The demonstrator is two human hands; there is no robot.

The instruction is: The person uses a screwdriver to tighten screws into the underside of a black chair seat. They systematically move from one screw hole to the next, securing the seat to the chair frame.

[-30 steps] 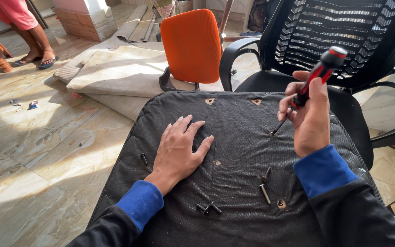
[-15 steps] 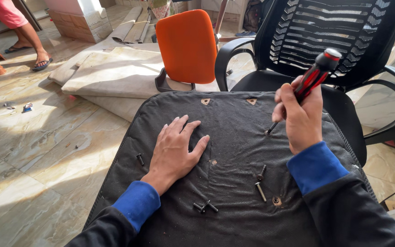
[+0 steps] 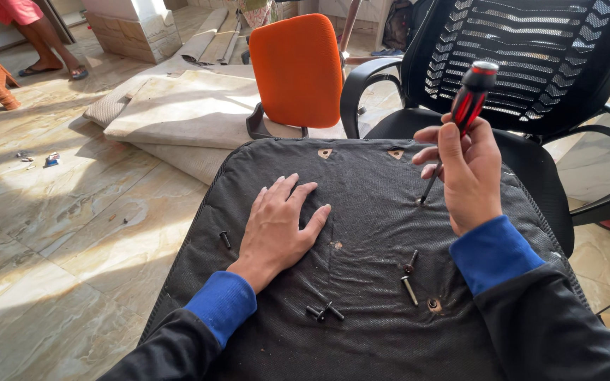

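An upturned chair seat (image 3: 361, 339) with a black fabric underside lies in front of me. My left hand (image 3: 278, 226) rests flat on it, fingers spread. My right hand (image 3: 466, 173) grips a red and black screwdriver (image 3: 469, 99), held upright with its tip down at a screw hole (image 3: 420, 202) on the right side of the seat. Loose black bolts lie on the fabric: one (image 3: 225, 239) left of my left hand, a few (image 3: 324, 311) near my left wrist, two (image 3: 409, 276) below my right hand.
A black mesh office chair (image 3: 524, 63) stands behind the seat at the right. An orange chair back (image 3: 296, 70) stands behind at centre. Beige cushions (image 3: 185, 113) lie on the marble floor. A person's legs (image 3: 44, 42) show at top left.
My right hand has brought the screwdriver slightly down and more upright, with its tip now at the hole. My left hand stays flat on the seat.
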